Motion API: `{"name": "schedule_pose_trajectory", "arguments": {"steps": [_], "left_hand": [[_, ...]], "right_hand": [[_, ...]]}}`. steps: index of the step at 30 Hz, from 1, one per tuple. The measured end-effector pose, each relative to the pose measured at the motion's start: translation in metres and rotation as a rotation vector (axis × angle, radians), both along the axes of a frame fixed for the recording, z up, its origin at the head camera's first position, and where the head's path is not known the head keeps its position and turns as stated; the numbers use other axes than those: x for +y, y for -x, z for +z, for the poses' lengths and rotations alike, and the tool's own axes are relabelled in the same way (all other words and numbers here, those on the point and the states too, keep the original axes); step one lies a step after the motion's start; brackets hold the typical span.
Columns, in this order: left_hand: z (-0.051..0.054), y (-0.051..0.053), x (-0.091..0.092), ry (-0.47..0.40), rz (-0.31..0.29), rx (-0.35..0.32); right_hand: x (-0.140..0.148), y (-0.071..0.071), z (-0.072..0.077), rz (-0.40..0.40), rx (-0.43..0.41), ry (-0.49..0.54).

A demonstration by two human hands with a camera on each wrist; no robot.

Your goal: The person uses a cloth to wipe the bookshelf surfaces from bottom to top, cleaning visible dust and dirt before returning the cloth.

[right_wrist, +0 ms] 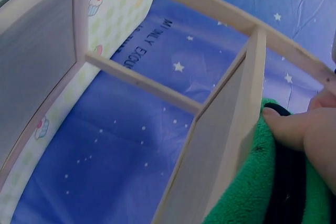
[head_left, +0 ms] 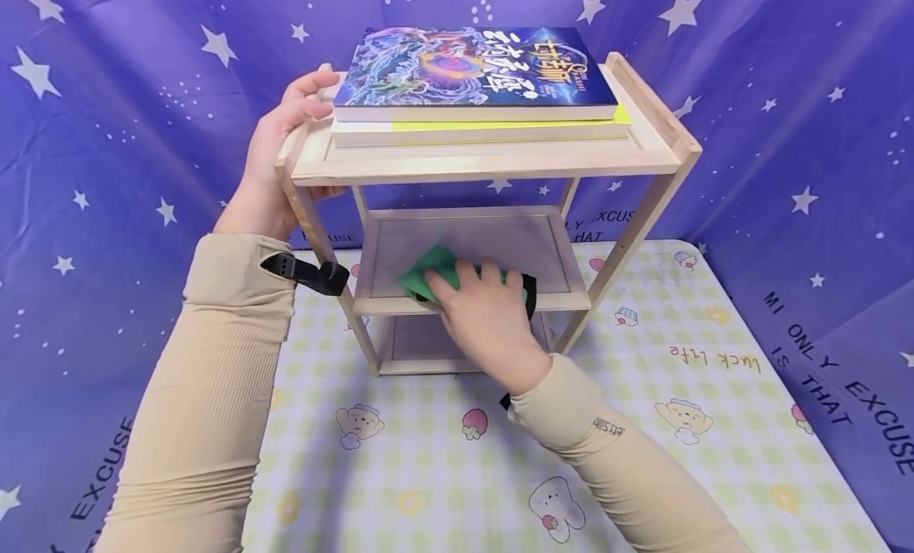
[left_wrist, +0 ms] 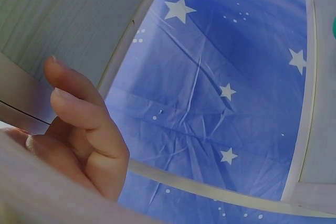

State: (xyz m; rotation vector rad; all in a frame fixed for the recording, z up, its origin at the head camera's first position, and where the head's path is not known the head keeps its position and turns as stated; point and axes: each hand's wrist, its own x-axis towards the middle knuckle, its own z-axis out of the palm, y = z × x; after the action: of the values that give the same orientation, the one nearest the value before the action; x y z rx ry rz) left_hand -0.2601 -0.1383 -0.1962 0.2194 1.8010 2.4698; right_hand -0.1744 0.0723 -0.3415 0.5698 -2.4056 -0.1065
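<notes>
A small three-tier wooden shelf (head_left: 485, 166) stands upright on the table. My left hand (head_left: 267, 160) grips the left end of its top tier, the thumb and fingers around the end piece; in the left wrist view, curled fingers (left_wrist: 86, 111) show beneath the top board. On the middle tier (head_left: 464, 229), my right hand (head_left: 493, 323) holds a green cloth (head_left: 431, 269) with black parts against the board near its front edge. The right wrist view shows the thumb (right_wrist: 294, 127) on the fuzzy green cloth (right_wrist: 244, 192); the cloth's underside is hidden.
Two books lie stacked on the top tier: a blue illustrated one (head_left: 457, 69) over a yellow and white one (head_left: 500, 131). The bottom tier (head_left: 421, 339) is partly hidden. Under the shelf is a checked tablecloth (head_left: 428, 474), with a purple star-patterned curtain (head_left: 785, 140) around it.
</notes>
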Motion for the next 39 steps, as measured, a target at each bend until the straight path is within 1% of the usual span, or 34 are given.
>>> {"name": "schedule_pose_trajectory", "arguments": {"steps": [8,12,17,21,23,29,37,39], "left_hand": [[0.001,-0.002,0.0,0.037,0.005,0.0],[0.001,-0.002,0.0,0.039,0.004,-0.002],[0.001,-0.001,0.0,0.047,0.005,-0.017],[0.001,-0.001,-0.001,0.05,0.008,-0.026],[0.001,-0.001,-0.001,0.039,0.006,-0.023],[0.0,-0.001,0.0,0.04,0.007,-0.009],[0.001,-0.001,-0.001,0.041,0.005,-0.011],[0.001,0.0,-0.001,0.021,0.0,-0.007]], "right_hand": [[0.024,-0.001,0.0,-0.023,-0.03,0.025],[0.037,-0.001,0.0,-0.031,-0.071,0.034],[0.052,-0.002,0.004,-0.023,-0.175,0.07],[0.061,-0.003,0.007,-0.016,-0.263,0.147],[0.064,-0.004,0.006,0.001,-0.281,0.184],[0.067,-0.01,0.002,0.057,-0.245,0.248],[0.07,-0.018,0.0,0.095,-0.261,0.302],[0.071,-0.021,-0.002,0.109,-0.251,0.323]]}}
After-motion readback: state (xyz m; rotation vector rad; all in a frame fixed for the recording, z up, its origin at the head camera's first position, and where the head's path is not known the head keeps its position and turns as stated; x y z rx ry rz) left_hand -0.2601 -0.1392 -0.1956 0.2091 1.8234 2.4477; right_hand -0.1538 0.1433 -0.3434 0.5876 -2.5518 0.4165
